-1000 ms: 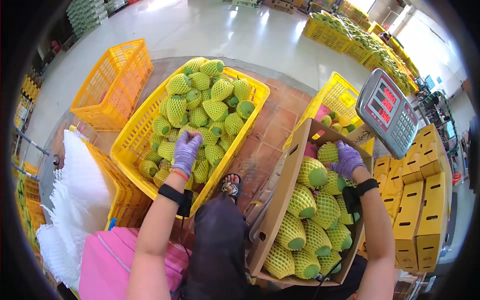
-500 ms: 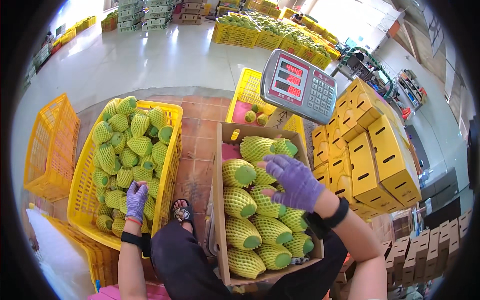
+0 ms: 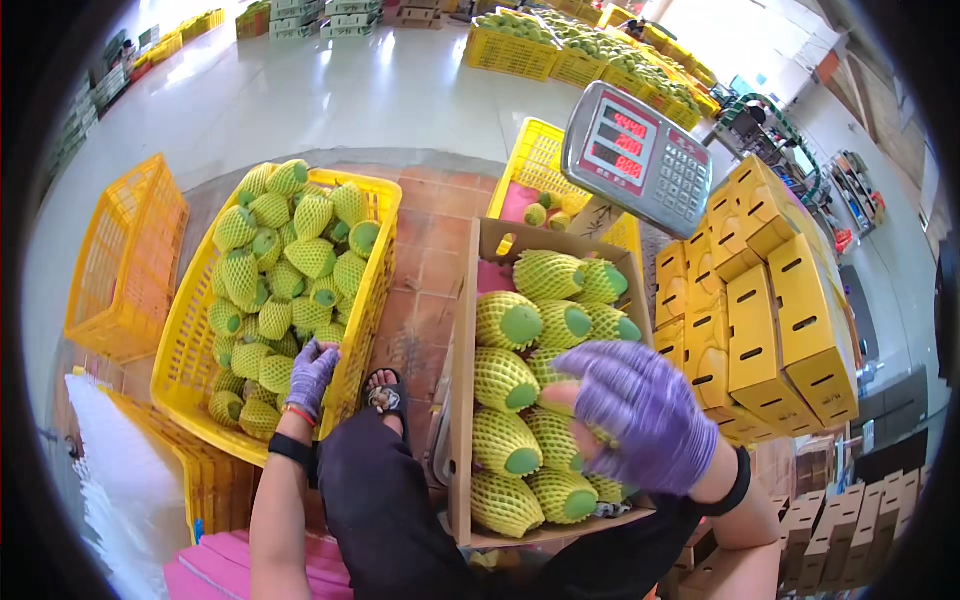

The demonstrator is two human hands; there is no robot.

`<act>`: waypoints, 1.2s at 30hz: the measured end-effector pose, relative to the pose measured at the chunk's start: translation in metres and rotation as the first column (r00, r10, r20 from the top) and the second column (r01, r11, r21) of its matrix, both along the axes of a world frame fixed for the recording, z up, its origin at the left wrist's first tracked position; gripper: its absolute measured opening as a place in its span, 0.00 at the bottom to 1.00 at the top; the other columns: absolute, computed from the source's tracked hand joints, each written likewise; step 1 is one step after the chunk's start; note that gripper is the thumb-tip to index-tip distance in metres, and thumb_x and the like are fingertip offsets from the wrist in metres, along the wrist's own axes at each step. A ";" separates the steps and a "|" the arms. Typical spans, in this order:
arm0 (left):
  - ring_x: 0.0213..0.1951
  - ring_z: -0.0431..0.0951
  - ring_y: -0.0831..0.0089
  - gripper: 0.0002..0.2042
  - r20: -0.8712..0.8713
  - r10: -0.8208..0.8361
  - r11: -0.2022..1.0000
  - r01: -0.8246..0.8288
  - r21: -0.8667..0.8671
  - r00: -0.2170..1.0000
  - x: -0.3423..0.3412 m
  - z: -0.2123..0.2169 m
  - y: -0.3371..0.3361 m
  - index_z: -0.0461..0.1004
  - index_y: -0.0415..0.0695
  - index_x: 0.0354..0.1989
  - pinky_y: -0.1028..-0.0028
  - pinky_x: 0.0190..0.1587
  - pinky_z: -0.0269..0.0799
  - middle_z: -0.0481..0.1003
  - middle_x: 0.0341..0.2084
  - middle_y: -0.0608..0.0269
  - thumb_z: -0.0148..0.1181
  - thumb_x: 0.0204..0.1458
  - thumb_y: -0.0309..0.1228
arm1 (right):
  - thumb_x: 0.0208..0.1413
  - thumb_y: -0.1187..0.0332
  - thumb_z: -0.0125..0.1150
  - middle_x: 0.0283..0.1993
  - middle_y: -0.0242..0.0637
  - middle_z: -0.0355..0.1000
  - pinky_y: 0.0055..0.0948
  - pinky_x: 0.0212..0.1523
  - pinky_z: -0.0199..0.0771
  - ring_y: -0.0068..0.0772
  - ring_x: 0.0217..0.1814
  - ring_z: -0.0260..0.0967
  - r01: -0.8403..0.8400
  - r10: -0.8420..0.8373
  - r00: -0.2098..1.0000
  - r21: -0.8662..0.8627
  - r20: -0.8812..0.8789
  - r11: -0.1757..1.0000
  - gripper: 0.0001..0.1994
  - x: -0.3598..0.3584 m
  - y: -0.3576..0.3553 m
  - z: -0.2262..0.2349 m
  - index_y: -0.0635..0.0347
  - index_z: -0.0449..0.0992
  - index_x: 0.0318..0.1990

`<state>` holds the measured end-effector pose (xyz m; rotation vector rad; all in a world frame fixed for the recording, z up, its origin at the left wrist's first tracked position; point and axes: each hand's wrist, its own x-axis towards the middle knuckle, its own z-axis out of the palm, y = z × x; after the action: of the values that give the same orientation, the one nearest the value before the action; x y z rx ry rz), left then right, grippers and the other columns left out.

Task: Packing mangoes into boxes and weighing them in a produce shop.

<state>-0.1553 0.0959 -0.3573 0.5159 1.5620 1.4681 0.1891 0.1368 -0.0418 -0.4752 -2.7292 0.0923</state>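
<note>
Yellow boxes [image 3: 755,330], a whole stack of them, stand right of the open brown carton [image 3: 463,400], the biggest block nearby. Left of that carton, across the tiles [image 3: 425,240], sits the yellow crate [image 3: 372,290], heaped full. Just beyond the carton's far edge, the scale [image 3: 640,158] glows red. And now the 2 hands, both in purple gloves! The right hand [image 3: 645,415] hangs over the carton's right side, fingers loosely bent, thumb apart, no fruit visible in it. The left hand [image 3: 312,382] is away to the carton's left, at the crate's near right side, fingers bunched; whether they grip anything, I cannot tell. Down to the netted green fruit [image 3: 495,440]: about 12 show inside the carton, in rows, with a patch of pink liner [image 3: 494,277] bare at its far left corner. This layer looks nearly complete, I judge, and plenty more fruit lies left of the carton, in the crate.
</note>
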 end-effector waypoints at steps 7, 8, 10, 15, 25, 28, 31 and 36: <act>0.27 0.67 0.80 0.05 -0.123 -0.050 0.999 0.052 0.013 0.991 0.000 -0.008 -0.001 0.71 0.41 0.30 0.80 0.33 0.65 0.70 0.24 0.71 0.57 0.47 0.27 | 0.42 0.65 0.63 0.42 0.43 0.68 0.41 0.46 0.67 0.47 0.46 0.65 0.371 -0.395 0.892 0.141 0.221 0.918 0.20 0.004 0.114 -0.061 0.58 0.67 0.45; 0.28 0.68 0.81 0.04 -0.137 -0.041 0.997 0.049 0.055 0.990 0.002 -0.010 0.001 0.71 0.40 0.30 0.79 0.34 0.65 0.71 0.24 0.70 0.57 0.47 0.27 | 0.42 0.65 0.63 0.42 0.43 0.68 0.41 0.46 0.67 0.47 0.46 0.65 0.334 -0.355 0.910 0.128 0.214 0.934 0.20 -0.006 0.132 -0.073 0.58 0.67 0.45; 0.28 0.68 0.81 0.04 -0.176 -0.013 0.995 0.030 0.094 0.984 0.005 -0.015 0.004 0.71 0.40 0.28 0.79 0.35 0.66 0.71 0.24 0.70 0.58 0.46 0.27 | 0.38 0.58 0.65 0.45 0.46 0.68 0.41 0.48 0.67 0.48 0.48 0.65 0.552 -0.555 0.658 0.176 0.509 0.815 0.29 -0.028 0.160 -0.092 0.58 0.65 0.49; 0.28 0.71 0.78 0.07 -0.325 -0.021 1.000 0.023 0.003 0.945 0.007 -0.014 0.005 0.73 0.42 0.29 0.76 0.36 0.67 0.73 0.24 0.66 0.60 0.43 0.30 | 0.30 0.53 0.68 0.46 0.46 0.69 0.37 0.49 0.68 0.44 0.50 0.68 0.607 -0.547 0.534 0.158 0.645 0.779 0.40 -0.047 0.177 -0.107 0.55 0.61 0.55; 0.42 0.69 0.75 0.15 -0.210 0.122 0.900 -0.019 0.435 0.970 0.033 0.111 0.014 0.67 0.41 0.42 0.74 0.48 0.65 0.68 0.39 0.66 0.59 0.45 0.25 | 0.35 0.69 0.67 0.41 0.38 0.69 0.28 0.42 0.71 0.30 0.42 0.69 0.341 -0.415 0.903 -0.394 -0.115 0.853 0.26 -0.055 0.128 -0.057 0.59 0.66 0.46; 0.43 0.69 0.74 0.21 -0.094 0.056 0.851 0.001 0.525 0.994 0.061 0.162 0.018 0.65 0.42 0.46 0.74 0.49 0.65 0.68 0.40 0.65 0.63 0.43 0.26 | 0.46 0.67 0.61 0.46 0.36 0.68 0.26 0.48 0.68 0.28 0.46 0.67 -0.076 -0.436 0.861 -0.912 -0.264 0.403 0.22 -0.093 0.083 -0.054 0.62 0.64 0.49; 0.43 0.69 0.75 0.25 -0.008 -0.040 0.715 0.034 0.698 0.999 0.065 0.175 0.012 0.63 0.43 0.49 0.75 0.48 0.67 0.68 0.41 0.65 0.66 0.41 0.28 | 0.51 0.68 0.58 0.56 0.39 0.60 0.28 0.58 0.56 0.31 0.58 0.57 -0.158 -0.248 0.941 -0.947 -0.230 0.280 0.28 -0.142 0.046 -0.073 0.63 0.57 0.58; 0.38 0.73 0.71 0.29 -0.027 0.022 0.980 -0.016 0.198 0.999 -0.029 0.098 -0.007 0.65 0.44 0.46 0.73 0.42 0.72 0.72 0.37 0.60 0.71 0.34 0.37 | 0.49 0.63 0.57 0.64 0.41 0.50 0.34 0.59 0.54 0.38 0.66 0.49 -0.057 -0.104 0.992 -0.989 -0.072 0.138 0.36 -0.132 0.015 -0.055 0.64 0.49 0.63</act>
<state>-0.1843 0.0885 -0.2592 0.6416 1.4541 1.6471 0.0572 0.1523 -0.0967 -0.7753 -2.0618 1.9872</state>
